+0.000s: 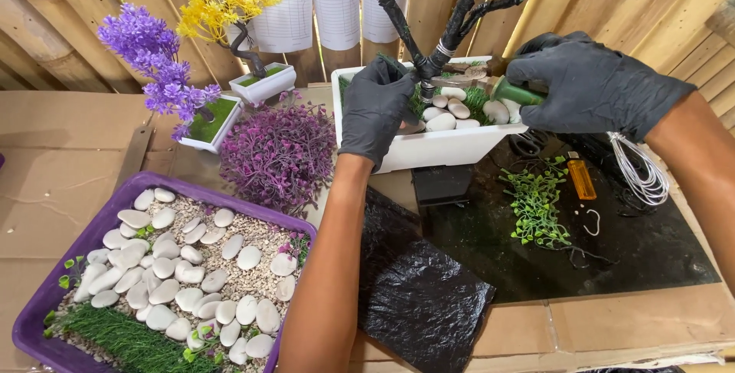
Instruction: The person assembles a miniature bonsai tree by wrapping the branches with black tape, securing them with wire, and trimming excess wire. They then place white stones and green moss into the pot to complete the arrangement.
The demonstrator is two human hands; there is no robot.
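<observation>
While the black-gloved left hand [375, 109] pinches the black-wrapped wire tree trunk [426, 67] in the white rectangular plastic planter [444, 147] at the desk's far edge, we see the black-gloved right hand [589, 82] closed around a green cylindrical tool [517, 93]. We judge a slack pinch could let the trunk tip, scattering the smooth white pebbles [452, 109].

The planter box [444, 147] stands at the back of the table, in the middle, and the bare tree [452, 29] rises out of it. Pebbles [452, 109] lie in the box, to the right of the trunk. The left hand [375, 109] rests on the left end of the box, at the foot of the trunk; the right hand [589, 86] is over its right end. In front of the box, to the right, lie the leafy sprig [536, 205], the lighter [582, 178] and the wire coil [639, 170]. The tray of stones [46, 296] sits front left. Behind the tray is the bushy tuft [279, 155], and further back two small potted trees [210, 124].
</observation>
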